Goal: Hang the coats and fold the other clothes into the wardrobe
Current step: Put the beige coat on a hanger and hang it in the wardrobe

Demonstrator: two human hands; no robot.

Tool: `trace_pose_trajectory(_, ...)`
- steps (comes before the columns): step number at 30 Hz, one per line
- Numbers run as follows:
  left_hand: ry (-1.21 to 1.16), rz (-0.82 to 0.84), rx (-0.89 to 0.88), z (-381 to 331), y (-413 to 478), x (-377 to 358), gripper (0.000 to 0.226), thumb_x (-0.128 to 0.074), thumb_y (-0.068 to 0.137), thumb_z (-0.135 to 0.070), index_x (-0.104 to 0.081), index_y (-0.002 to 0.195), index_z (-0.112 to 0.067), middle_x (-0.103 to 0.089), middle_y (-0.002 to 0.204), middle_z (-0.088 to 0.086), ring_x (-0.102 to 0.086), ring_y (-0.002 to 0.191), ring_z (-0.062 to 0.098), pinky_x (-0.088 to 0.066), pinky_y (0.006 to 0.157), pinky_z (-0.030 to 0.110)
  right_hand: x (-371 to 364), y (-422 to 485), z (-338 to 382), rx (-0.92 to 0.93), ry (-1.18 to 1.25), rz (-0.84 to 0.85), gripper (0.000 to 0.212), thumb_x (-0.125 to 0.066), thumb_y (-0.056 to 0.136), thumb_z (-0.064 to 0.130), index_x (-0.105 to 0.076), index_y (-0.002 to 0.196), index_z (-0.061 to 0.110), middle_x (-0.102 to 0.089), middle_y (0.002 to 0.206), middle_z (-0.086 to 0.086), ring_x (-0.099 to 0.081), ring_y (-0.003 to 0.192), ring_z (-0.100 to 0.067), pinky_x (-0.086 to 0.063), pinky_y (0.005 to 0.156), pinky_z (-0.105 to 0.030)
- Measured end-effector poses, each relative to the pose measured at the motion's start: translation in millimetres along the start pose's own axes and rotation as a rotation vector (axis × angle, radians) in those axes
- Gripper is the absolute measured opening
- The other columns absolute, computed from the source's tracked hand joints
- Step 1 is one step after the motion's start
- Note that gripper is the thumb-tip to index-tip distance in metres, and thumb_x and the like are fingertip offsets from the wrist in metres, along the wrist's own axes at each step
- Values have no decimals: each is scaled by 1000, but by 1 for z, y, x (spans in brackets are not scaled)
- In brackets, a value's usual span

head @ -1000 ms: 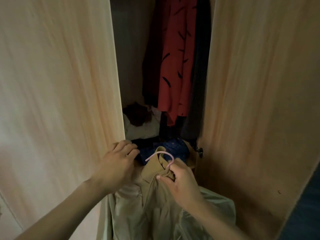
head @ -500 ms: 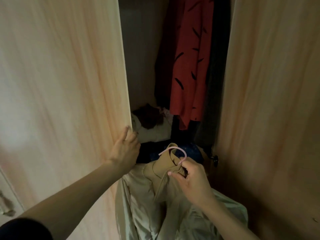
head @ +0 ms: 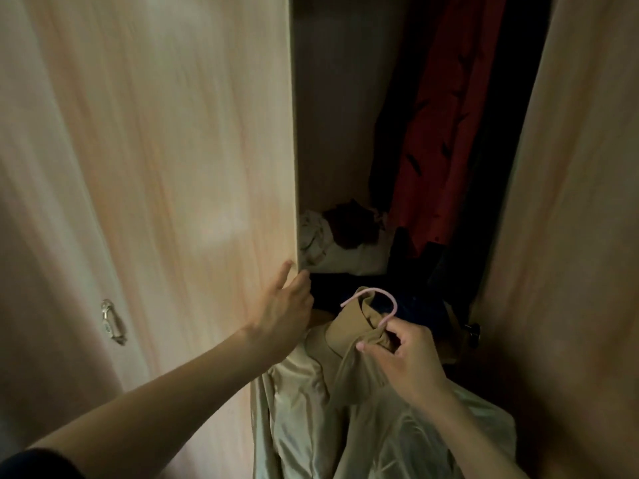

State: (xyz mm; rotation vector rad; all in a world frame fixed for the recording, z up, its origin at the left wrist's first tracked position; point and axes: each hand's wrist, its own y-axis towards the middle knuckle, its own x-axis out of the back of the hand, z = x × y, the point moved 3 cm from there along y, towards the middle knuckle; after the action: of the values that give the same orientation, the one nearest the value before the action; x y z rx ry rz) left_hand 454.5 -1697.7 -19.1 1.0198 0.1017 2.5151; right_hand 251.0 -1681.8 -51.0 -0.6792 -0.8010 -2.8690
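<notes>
A beige coat (head: 349, 402) with a shiny pale lining hangs on a pink hanger (head: 382, 300), low in front of the wardrobe opening. My right hand (head: 403, 361) is shut on the hanger's neck and the coat collar. My left hand (head: 285, 305) rests on the inner edge of the left wardrobe door (head: 173, 188), fingers curled round that edge. Inside, a red garment with black marks (head: 435, 140) hangs between dark clothes.
The right wardrobe door (head: 570, 219) stands ajar with a dark knob (head: 474, 330) on its inner edge. Folded white and dark clothes (head: 342, 243) are piled on the wardrobe floor. A metal handle (head: 110, 321) sits on the left door. The gap between the doors is narrow.
My left hand left the coat and took the edge of the left door, which has swung further left. The gap is wider. The coat and my right hand have stayed low.
</notes>
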Motion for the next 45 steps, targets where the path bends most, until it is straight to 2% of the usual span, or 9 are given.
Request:
trace_pose_trajectory(4,-31,-66,-20,1,-46,15,56,-49,95,-29,-40,143,-3,-34,152,18,-12,147,34,1,120,57,-5,-14,24,15,56,33,12,-81,78,17,-69,75,17,-70,71,-1,-68,69,-21,-56,67,-50)
trace_pose_trajectory(11,-98,-140,-85,13,-132,33,56,-60,89,-26,-46,142,-10,-41,147,13,-16,145,31,-1,119,56,-35,-57,74,66,11,40,16,-81,76,21,-69,78,10,-70,72,-5,-68,71,-25,-55,66,-50)
trace_pose_trajectory(19,-176,-229,-122,41,-238,30,56,-43,92,-18,-38,147,-11,-28,158,13,-8,151,29,2,120,56,-82,-132,124,26,25,49,20,-82,75,23,-65,66,26,-67,68,9,-62,63,-11,-49,60,-29)
trace_pose_trajectory(23,-243,-291,-106,63,-300,23,58,-34,79,-13,-59,131,-8,-48,147,14,-29,146,28,-23,118,55,-113,-160,145,16,33,57,17,-82,75,21,-67,67,22,-67,69,7,-62,62,-12,-50,59,-36)
trace_pose_trajectory(28,-333,-314,10,87,-360,5,66,-23,73,-2,-62,126,-1,-51,141,16,-33,144,31,-34,114,51,-150,-173,171,19,95,91,15,-82,75,20,-68,71,15,-69,69,-1,-65,67,-21,-52,65,-43)
trace_pose_trajectory(34,-325,-281,176,115,-410,-19,62,-23,74,-2,-65,120,2,-56,134,19,-31,143,33,-28,116,49,-188,-177,201,49,162,130,13,-82,75,18,-70,72,18,-72,73,5,-66,68,-10,-50,62,-20)
trace_pose_trajectory(38,-343,-173,338,133,-438,-34,55,-37,72,-7,-65,118,2,-57,131,18,-34,142,35,-32,114,50,-205,-178,215,70,203,166,14,-82,75,17,-70,72,25,-73,76,11,-67,72,-3,-47,63,-11)
trace_pose_trajectory(42,-401,-108,488,156,-462,-44,57,-54,65,-1,-63,122,1,-55,135,14,-31,145,30,-40,109,50,-218,-177,224,71,217,171,16,-82,75,17,-70,71,26,-73,77,11,-68,72,-3,-49,64,-13)
trace_pose_trajectory(45,-392,-111,463,155,-461,-43,65,-63,59,2,-64,124,-1,-56,138,13,-34,144,28,-40,109,50,-222,-173,226,58,227,175,13,-83,75,16,-72,74,22,-74,78,10,-69,75,-5,-52,67,-18)
